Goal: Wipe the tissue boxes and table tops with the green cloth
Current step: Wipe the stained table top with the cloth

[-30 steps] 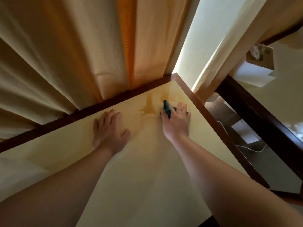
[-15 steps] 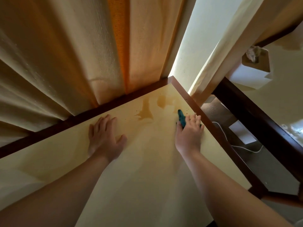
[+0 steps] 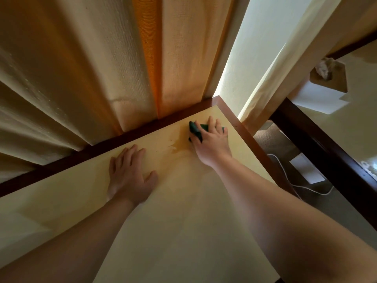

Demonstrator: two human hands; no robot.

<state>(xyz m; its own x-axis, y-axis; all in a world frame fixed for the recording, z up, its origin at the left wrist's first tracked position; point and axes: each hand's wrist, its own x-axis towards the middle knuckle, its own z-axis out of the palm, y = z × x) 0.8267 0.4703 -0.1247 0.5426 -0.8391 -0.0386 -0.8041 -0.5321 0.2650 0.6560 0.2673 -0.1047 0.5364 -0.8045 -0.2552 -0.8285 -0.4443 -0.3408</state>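
A pale yellow table top (image 3: 183, 221) with a dark wooden rim fills the lower view. My right hand (image 3: 212, 141) presses the folded green cloth (image 3: 195, 130) flat on the table near its far right corner, fingers spread over the cloth, which shows at the fingertips. A brownish stain (image 3: 175, 147) lies just left of the cloth. My left hand (image 3: 130, 176) rests flat on the table, palm down, fingers straight. A tissue box (image 3: 324, 92) with a tissue sticking out stands on a second table at the upper right.
Cream and orange curtains (image 3: 102, 68) hang right behind the table's far edge. A dark-rimmed second table (image 3: 318, 139) stands to the right across a narrow gap. In the gap, a white cable (image 3: 293, 184) and a white box lie on the carpet.
My right hand has slid the green cloth from the table's right edge up toward the far corner, over part of the stain. My left hand has stayed flat in place.
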